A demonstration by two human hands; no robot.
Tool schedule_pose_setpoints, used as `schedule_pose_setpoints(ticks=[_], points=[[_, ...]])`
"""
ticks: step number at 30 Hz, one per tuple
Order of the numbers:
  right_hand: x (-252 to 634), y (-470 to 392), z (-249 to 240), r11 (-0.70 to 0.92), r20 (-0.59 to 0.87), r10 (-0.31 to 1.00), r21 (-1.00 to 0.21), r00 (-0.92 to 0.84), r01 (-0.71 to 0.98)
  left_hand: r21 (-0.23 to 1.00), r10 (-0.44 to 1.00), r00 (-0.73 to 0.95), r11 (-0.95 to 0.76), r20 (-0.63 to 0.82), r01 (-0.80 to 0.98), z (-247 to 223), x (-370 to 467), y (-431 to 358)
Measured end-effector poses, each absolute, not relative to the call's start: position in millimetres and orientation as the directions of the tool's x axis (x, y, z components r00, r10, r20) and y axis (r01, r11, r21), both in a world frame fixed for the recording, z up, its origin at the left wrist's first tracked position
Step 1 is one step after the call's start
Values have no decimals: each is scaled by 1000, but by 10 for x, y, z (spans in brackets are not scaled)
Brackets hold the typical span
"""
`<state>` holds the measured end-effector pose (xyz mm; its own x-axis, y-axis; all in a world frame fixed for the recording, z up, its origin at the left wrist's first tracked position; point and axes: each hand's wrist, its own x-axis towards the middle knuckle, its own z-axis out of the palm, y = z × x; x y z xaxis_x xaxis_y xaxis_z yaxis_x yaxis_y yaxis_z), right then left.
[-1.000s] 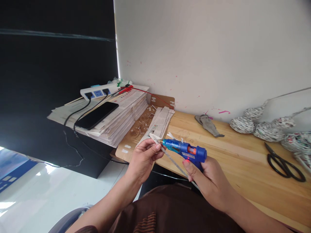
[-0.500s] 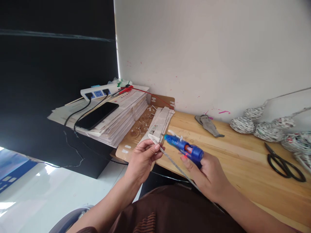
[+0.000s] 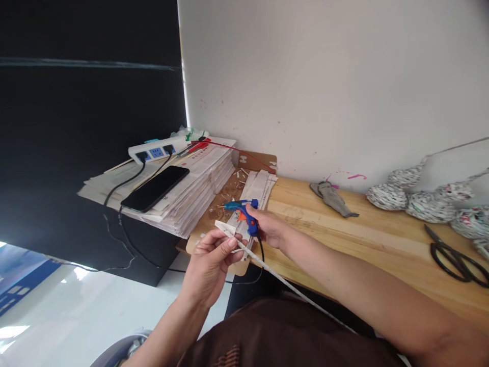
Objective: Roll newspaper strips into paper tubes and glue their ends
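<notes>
From the head camera I see, at far left, a round bin [image 3: 110, 351] with something shiny inside, too cut off to identify. Above it, a smooth black phone [image 3: 155, 188] and a white plastic power strip [image 3: 156, 152] lie on a thick, ragged-edged newspaper stack [image 3: 196, 196]. My left hand [image 3: 214, 255] pinches a slender rolled paper stick [image 3: 282, 280] by its flattened, flared end, near the desk's front left corner; the stick's long shaft slants down to the right. Behind, at the desk's left end, brown cardboard [image 3: 252, 162] carries paper crumbs and flat newsprint strips [image 3: 262, 181]. Over these, my right hand [image 3: 269, 227] grips the handle of a blue plastic glue gun [image 3: 249, 218], nozzle leftward. Toward the back edge of the wooden desk [image 3: 382, 239] sit a limp grey object [image 3: 331, 199] and rounded, coarsely woven paper forms [image 3: 386, 197]; at the right end, black scissors [image 3: 454, 258].
</notes>
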<state>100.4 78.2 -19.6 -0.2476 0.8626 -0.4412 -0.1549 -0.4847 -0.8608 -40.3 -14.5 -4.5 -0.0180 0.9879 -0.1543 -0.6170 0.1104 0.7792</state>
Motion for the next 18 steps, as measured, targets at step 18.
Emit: schedule_pose_setpoints(ticks=[18], points=[[378, 1155, -337, -538, -535, 830, -694, -156, -479, 775, 977, -83, 103, -197, -623, -124, -629, -134]])
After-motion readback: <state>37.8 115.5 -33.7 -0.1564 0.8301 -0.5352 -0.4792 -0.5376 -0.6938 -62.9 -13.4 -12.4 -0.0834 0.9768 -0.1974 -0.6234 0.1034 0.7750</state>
